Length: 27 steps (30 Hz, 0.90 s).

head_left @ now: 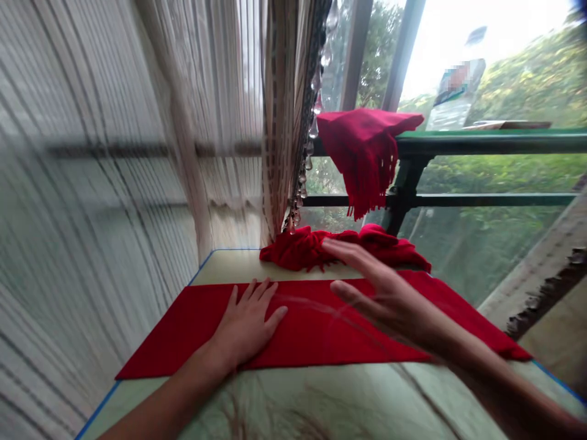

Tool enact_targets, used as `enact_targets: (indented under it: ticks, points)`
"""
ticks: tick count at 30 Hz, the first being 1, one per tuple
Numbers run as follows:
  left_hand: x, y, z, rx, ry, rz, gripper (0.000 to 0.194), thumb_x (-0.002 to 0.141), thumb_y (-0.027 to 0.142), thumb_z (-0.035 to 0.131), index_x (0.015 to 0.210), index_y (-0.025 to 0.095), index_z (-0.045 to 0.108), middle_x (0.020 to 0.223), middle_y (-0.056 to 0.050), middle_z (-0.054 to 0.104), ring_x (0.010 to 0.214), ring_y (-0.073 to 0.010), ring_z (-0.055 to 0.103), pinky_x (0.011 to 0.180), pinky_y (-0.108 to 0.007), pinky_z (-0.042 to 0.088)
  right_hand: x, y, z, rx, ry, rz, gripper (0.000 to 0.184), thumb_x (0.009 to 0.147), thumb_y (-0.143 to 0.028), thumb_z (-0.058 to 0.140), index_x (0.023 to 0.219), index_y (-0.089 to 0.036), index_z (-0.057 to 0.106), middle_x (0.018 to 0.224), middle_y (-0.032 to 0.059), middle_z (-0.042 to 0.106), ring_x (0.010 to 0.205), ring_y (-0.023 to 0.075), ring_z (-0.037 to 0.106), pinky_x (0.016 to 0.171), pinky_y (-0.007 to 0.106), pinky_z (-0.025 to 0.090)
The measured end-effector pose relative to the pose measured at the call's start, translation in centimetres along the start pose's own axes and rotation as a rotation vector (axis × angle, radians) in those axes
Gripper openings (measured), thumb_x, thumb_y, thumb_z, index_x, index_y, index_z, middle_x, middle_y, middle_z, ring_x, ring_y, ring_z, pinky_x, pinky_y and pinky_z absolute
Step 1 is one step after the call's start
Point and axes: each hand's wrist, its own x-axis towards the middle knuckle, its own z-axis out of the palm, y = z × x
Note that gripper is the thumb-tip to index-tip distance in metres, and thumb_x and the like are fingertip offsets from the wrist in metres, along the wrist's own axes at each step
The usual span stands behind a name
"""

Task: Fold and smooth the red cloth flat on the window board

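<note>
A red cloth [312,330] lies flat across the pale table, drawn out into a long band with straight edges. My left hand [250,321] rests palm down on its left half, fingers spread. Over the right half is my right hand [371,287], its thumb apart from the stretched fingers; it appears raised above the cloth, and I see nothing in it. Beyond the fingertips of the right hand sits a crumpled red fringed cloth [298,250] at the table's far edge.
The table [229,266] has a blue edge. Another red fringed scarf [367,146] hangs over the dark green railing [495,145] by the window. Sheer striped curtains [114,153] with a beaded trim hang on the left. A patterned curtain strip [541,263] slants along the right.
</note>
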Motion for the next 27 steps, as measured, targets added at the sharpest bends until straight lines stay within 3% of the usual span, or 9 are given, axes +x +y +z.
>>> enact_targets:
  ticks: [4, 7, 11, 15, 18, 21, 24, 27]
  points:
    - [0.0, -0.1, 0.1, -0.004, 0.013, 0.006, 0.064, 0.101, 0.058, 0.032, 0.155, 0.024, 0.036, 0.161, -0.003, 0.03, 0.151, -0.0302, 0.02, 0.121, -0.059, 0.015, -0.1, 3.0, 5.4, -0.149, -0.314, 0.132, 0.06, 0.1, -0.058, 0.041, 0.151, -0.027, 0.038, 0.163, 0.008, 0.028, 0.152, 0.0283, 0.017, 0.124, 0.058, 0.013]
    - [0.1, 0.0, -0.1, -0.02, 0.009, -0.001, 0.063, 0.101, 0.057, 0.033, 0.155, 0.024, 0.036, 0.162, -0.003, 0.029, 0.151, -0.0307, 0.021, 0.121, -0.06, 0.014, -0.7, 4.1, 7.0, -0.179, -0.407, 0.191, 0.064, 0.1, -0.062, 0.036, 0.153, -0.025, 0.036, 0.163, 0.009, 0.028, 0.152, 0.0275, 0.014, 0.124, 0.058, 0.009]
    - [0.2, -0.2, -0.4, -0.05, 0.004, -0.018, 0.059, 0.1, 0.055, 0.037, 0.151, 0.027, 0.043, 0.159, -0.003, 0.035, 0.148, -0.031, 0.028, 0.119, -0.062, 0.015, -1.0, 3.9, 6.5, -0.17, -0.425, 0.212, 0.065, 0.099, -0.063, 0.036, 0.152, -0.025, 0.037, 0.163, 0.0072, 0.027, 0.152, 0.0272, 0.017, 0.125, 0.057, 0.009]
    - [1.5, -0.7, -1.5, -0.085, 0.065, 0.023, 0.051, 0.097, 0.051, 0.044, 0.138, 0.025, 0.058, 0.149, -0.009, 0.052, 0.137, -0.0348, 0.045, 0.115, -0.062, 0.024, -0.8, 3.9, 6.1, -0.201, -0.366, 0.19, 0.062, 0.1, -0.06, 0.038, 0.151, -0.024, 0.04, 0.162, 0.0079, 0.031, 0.152, 0.0259, 0.02, 0.125, 0.055, 0.011]
    - [4.1, -0.6, -3.5, -0.128, 0.022, 0.045, 0.043, 0.093, 0.052, 0.05, 0.117, 0.024, 0.072, 0.121, -0.012, 0.071, 0.111, -0.0362, 0.065, 0.098, -0.052, 0.046, -0.7, 4.2, 6.4, -0.195, -0.34, 0.172, 0.061, 0.1, -0.058, 0.038, 0.15, -0.023, 0.042, 0.161, 0.0088, 0.032, 0.151, 0.0255, 0.021, 0.125, 0.054, 0.012]
    - [7.1, 0.5, -5.2, -0.166, 0.023, 0.062, 0.04, 0.095, 0.05, 0.046, 0.103, 0.024, 0.076, 0.104, -0.009, 0.076, 0.096, -0.0304, 0.071, 0.081, -0.037, 0.053, -0.8, 4.3, 6.6, -0.169, -0.334, 0.16, 0.057, 0.101, -0.055, 0.039, 0.148, -0.025, 0.044, 0.16, 0.0085, 0.035, 0.151, 0.026, 0.023, 0.125, 0.055, 0.012]
    - [8.2, 2.3, -5.5, -0.193, 0.075, 0.165, 0.045, 0.102, 0.044, 0.035, 0.108, 0.023, 0.074, 0.109, -0.007, 0.075, 0.1, -0.0246, 0.07, 0.085, -0.032, 0.051, -0.8, 4.3, 6.4, -0.161, -0.322, 0.142, 0.056, 0.101, -0.053, 0.038, 0.149, -0.023, 0.043, 0.159, 0.0092, 0.038, 0.15, 0.0261, 0.025, 0.125, 0.056, 0.012]
    - [6.8, 3.4, -4.1, -0.178, 0.075, 0.305, 0.038, 0.101, 0.037, 0.04, 0.118, 0.023, 0.071, 0.126, -0.006, 0.07, 0.123, -0.0251, 0.06, 0.107, -0.036, 0.041, -0.8, 4.3, 5.8, -0.161, -0.324, 0.126, 0.056, 0.102, -0.049, 0.039, 0.15, -0.02, 0.041, 0.158, 0.0093, 0.039, 0.149, 0.0259, 0.027, 0.125, 0.054, 0.015]
